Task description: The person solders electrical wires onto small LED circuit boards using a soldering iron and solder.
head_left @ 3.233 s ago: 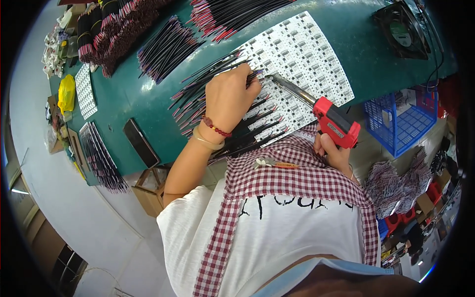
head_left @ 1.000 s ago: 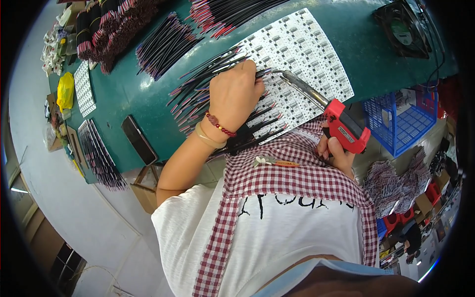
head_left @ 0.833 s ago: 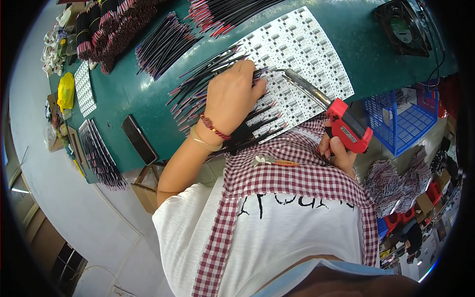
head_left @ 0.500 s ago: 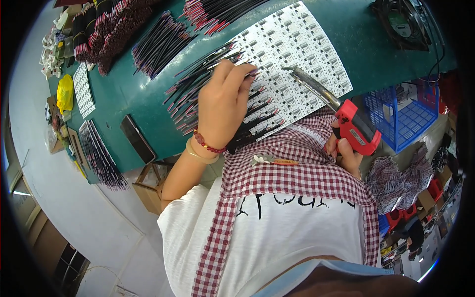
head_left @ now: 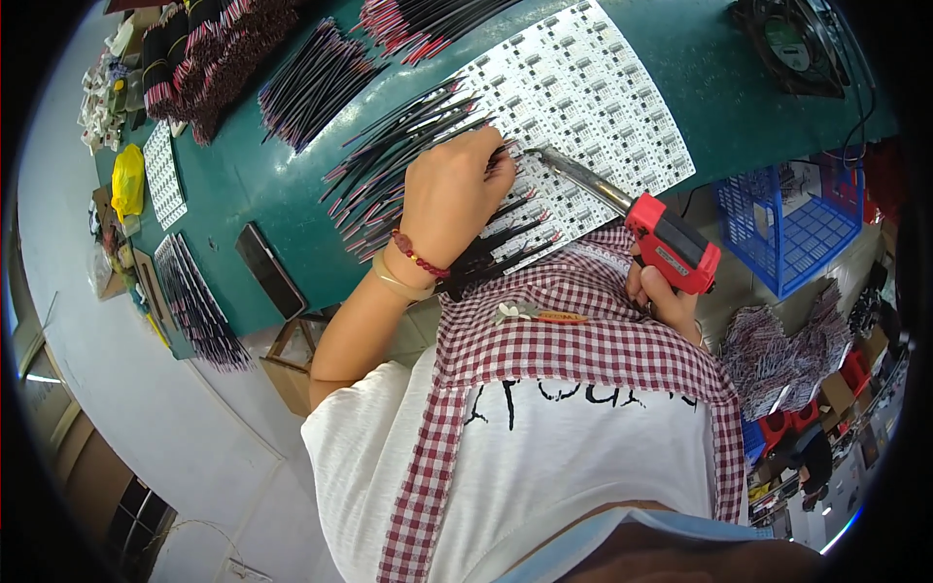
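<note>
A white sheet of small circuit boards (head_left: 607, 121) lies across the green table in front of me. Black wires with reddish ends (head_left: 384, 160) fan out over its left edge, several with their ends on the boards. My left hand (head_left: 455, 185) is closed, fingertips pinching a thin wire (head_left: 505, 147) over the sheet; the grip itself is partly hidden. In my right hand (head_left: 669, 299) is a red-and-black soldering gun (head_left: 673, 243), its metal barrel pointing up and left. The gun's tip is just beside the left fingertips, close to the wire's end.
Bundles of wires (head_left: 316, 87) lie farther back and left. A dark phone (head_left: 269, 272) rests near the table's left front, beside a board strip with wires (head_left: 199, 306). A coiled black cable and round device (head_left: 789, 49) sit at back right. A blue plastic crate (head_left: 792, 228) stands at right.
The soldering gun has moved left, bringing its tip close to my left fingertips. My left hand has turned and shifted slightly right and down, its fingers curled more.
</note>
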A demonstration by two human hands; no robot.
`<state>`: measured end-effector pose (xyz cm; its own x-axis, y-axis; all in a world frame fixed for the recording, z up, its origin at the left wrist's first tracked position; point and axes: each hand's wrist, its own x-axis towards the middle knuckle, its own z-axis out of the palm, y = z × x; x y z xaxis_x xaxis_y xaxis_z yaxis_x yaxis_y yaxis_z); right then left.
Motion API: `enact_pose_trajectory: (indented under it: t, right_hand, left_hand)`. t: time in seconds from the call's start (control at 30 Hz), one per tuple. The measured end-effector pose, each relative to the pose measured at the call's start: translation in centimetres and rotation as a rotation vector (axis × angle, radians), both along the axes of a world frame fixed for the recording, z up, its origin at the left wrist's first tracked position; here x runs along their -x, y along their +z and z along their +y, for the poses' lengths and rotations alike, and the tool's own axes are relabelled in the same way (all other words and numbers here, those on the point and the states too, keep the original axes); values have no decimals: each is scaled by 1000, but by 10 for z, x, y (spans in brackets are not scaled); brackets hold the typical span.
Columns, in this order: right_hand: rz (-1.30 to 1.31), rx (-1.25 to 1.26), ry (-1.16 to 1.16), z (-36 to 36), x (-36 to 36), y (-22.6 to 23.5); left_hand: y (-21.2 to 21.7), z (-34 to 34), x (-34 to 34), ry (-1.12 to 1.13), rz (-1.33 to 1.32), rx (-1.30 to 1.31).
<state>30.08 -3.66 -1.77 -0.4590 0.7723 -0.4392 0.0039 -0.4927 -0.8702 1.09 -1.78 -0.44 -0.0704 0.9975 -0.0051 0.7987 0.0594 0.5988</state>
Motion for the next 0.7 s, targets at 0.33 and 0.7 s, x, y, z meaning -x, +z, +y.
enact_pose_trajectory:
  t: [0.33, 0.7]
  right_hand:
    - [-62, -23, 81, 1, -2, -3]
    - [-48, -22, 10, -2, 3, 6]
  left_hand:
    - [2, 3, 1, -5, 49, 63]
    - [7, 8, 3, -73, 120, 123]
